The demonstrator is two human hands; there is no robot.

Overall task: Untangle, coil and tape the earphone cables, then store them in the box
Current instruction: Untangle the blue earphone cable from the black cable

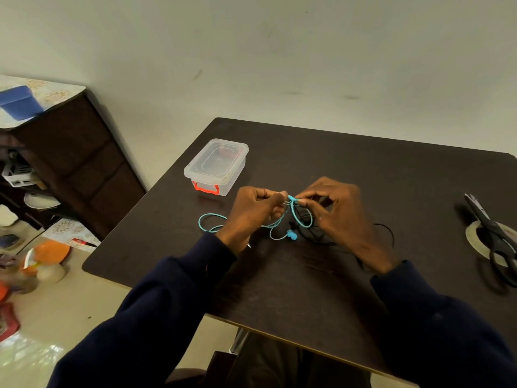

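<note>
Sleeves (156,312), dark navy, two, entering from the near edge and reaching forward over the tabletop (293,289), dark brown with a fine wood grain.

Left hand (256,212): fingers curled, thumb and forefinger pinching the turquoise earphone cable (292,203) just above the tabletop.

Right hand (340,217): fingers curled, fingertips pinching the same turquoise cable close to the left hand's grip, the two pinches nearly touching.

Turquoise earphone cable: thin, matte, pale blue-green; several strands gathered between the two hands, one loose loop lying on the tabletop to the left of the left hand, another hanging below the grip and ending in a turquoise earbud (291,235) resting on the tabletop.

Black earphone cable (386,226): thin, hard to trace against the dark surface; tangled with the turquoise strands beneath the right hand, an arc showing beyond the right wrist.

Scissors (488,222), black-handled, lying across a pale tape roll (472,233) at the right edge, well apart from the hands.

Box (216,166): clear plastic, rectangular, lid on, red latch on its near end; beyond the left hand, towards the far left corner.

Wall (279,51), plain pale, behind.
</note>
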